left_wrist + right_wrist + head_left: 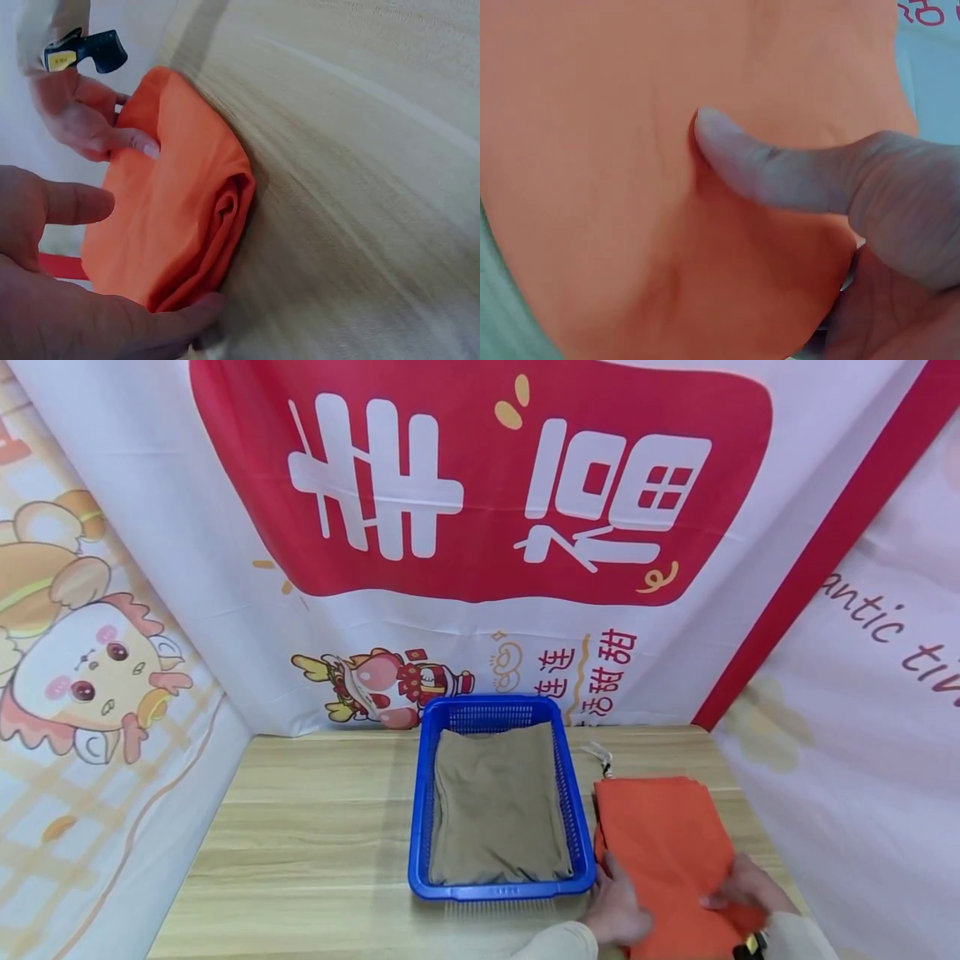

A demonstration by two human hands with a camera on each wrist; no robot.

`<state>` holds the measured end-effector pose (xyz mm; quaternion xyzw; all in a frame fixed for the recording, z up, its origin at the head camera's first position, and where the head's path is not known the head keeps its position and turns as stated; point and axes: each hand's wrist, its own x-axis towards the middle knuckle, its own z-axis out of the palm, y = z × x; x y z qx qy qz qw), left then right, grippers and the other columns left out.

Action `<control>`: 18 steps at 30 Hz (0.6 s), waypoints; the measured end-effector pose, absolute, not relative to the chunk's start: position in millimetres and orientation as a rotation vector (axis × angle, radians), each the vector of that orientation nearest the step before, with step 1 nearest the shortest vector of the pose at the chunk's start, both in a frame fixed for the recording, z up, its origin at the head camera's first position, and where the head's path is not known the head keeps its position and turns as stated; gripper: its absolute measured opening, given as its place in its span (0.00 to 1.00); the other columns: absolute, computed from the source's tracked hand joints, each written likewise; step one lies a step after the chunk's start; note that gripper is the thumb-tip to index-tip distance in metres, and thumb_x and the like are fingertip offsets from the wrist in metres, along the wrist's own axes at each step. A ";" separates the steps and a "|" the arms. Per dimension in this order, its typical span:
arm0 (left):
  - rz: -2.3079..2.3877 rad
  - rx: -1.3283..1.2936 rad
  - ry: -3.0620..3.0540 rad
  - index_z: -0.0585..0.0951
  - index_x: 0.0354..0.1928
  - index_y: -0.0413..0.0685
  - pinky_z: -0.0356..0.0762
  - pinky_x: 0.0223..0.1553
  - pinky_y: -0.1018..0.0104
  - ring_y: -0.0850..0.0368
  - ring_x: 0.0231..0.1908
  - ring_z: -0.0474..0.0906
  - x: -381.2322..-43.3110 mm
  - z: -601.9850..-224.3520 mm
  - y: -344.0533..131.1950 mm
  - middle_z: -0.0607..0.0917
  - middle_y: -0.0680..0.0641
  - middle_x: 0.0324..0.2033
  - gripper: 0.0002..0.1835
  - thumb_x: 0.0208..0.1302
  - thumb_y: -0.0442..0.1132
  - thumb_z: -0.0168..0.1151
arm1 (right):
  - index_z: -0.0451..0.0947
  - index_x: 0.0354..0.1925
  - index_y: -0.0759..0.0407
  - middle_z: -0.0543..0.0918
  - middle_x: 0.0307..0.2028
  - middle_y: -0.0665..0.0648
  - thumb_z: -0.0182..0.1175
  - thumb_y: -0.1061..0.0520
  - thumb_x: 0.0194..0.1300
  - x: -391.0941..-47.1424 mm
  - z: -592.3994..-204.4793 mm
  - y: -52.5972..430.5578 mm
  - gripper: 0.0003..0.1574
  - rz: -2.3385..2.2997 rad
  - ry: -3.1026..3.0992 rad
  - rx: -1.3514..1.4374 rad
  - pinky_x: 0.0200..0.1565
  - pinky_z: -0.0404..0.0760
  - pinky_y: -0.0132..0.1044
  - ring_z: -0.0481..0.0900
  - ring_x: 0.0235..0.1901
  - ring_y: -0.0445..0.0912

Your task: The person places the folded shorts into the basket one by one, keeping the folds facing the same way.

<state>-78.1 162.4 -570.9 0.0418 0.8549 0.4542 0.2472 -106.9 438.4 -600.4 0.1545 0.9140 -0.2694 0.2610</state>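
Observation:
A folded orange garment (pixel 663 839) lies on the table, right of the basket, with its layered folds showing at one edge in the left wrist view. My right hand (pixel 753 887) pinches its right side. In the right wrist view, the thumb (pixel 742 161) presses into the top of the fabric, while the fingers go beneath and are mostly hidden. My left hand (pixel 618 906) lies along the garment's left edge. Its fingers (pixel 150 326) are fairly straight against the folds, and its thumb (pixel 79 203) is held apart above the cloth.
Beside the garment stands a blue plastic basket (pixel 418 827) holding a folded brown cloth (pixel 498 806). A whitish strap or tag (pixel 598 755) lies behind the orange garment. Wood-patterned table surface (pixel 315 827) extends left of the basket. Printed fabric (pixel 480 597) hangs at the back and sides.

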 end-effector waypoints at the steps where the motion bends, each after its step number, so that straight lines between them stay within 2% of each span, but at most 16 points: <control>1: 1.267 0.093 2.321 0.53 0.77 0.35 0.75 0.57 0.54 0.38 0.61 0.71 -78.7 -572.6 162.6 0.62 0.28 0.70 0.51 0.51 0.35 0.66 | 0.62 0.49 0.89 0.77 0.42 0.76 0.82 0.49 0.48 -106.1 -602.9 439.3 0.55 -0.788 2.467 0.411 0.54 0.76 0.62 0.78 0.47 0.68; 2: 1.299 0.070 2.291 0.51 0.78 0.35 0.76 0.54 0.54 0.40 0.56 0.74 -80.0 -574.7 162.8 0.62 0.28 0.70 0.52 0.51 0.35 0.66 | 0.66 0.48 0.87 0.79 0.41 0.73 0.82 0.50 0.47 -105.1 -604.8 439.8 0.51 -0.834 2.459 0.409 0.53 0.78 0.61 0.79 0.45 0.66; 6: 1.420 0.002 2.200 0.45 0.79 0.34 0.76 0.53 0.54 0.44 0.54 0.76 -83.8 -582.0 163.8 0.62 0.28 0.71 0.55 0.51 0.31 0.65 | 0.70 0.49 0.84 0.83 0.39 0.67 0.81 0.50 0.49 -99.6 -608.9 441.2 0.46 -0.978 2.396 0.438 0.48 0.81 0.57 0.83 0.42 0.59; 10: 1.539 -0.002 2.151 0.44 0.77 0.29 0.71 0.62 0.50 0.43 0.63 0.71 -84.2 -585.8 163.9 0.65 0.30 0.70 0.55 0.51 0.30 0.65 | 0.68 0.56 0.83 0.83 0.44 0.66 0.75 0.45 0.59 -96.6 -606.5 441.1 0.48 -1.110 2.308 0.514 0.47 0.82 0.55 0.83 0.43 0.56; 12: 1.616 -0.018 2.101 0.44 0.76 0.26 0.67 0.66 0.48 0.42 0.66 0.67 -83.6 -586.3 163.8 0.63 0.30 0.71 0.54 0.51 0.30 0.65 | 0.66 0.60 0.82 0.83 0.46 0.67 0.70 0.39 0.63 -96.8 -603.8 440.4 0.51 -1.153 2.274 0.551 0.48 0.82 0.55 0.83 0.45 0.56; 15: 1.708 -0.050 2.042 0.48 0.74 0.22 0.64 0.68 0.44 0.39 0.67 0.65 -82.7 -586.2 164.6 0.65 0.30 0.69 0.51 0.54 0.31 0.68 | 0.60 0.65 0.82 0.80 0.52 0.72 0.62 0.32 0.68 -96.7 -599.6 439.6 0.58 -1.211 2.238 0.564 0.48 0.81 0.55 0.82 0.48 0.57; 18: 1.733 -0.123 1.986 0.58 0.69 0.22 0.66 0.65 0.41 0.38 0.63 0.69 -83.4 -586.6 167.5 0.71 0.32 0.62 0.43 0.57 0.33 0.71 | 0.56 0.67 0.83 0.79 0.53 0.72 0.57 0.28 0.68 -95.7 -595.6 439.3 0.63 -1.242 2.231 0.587 0.47 0.82 0.54 0.82 0.48 0.57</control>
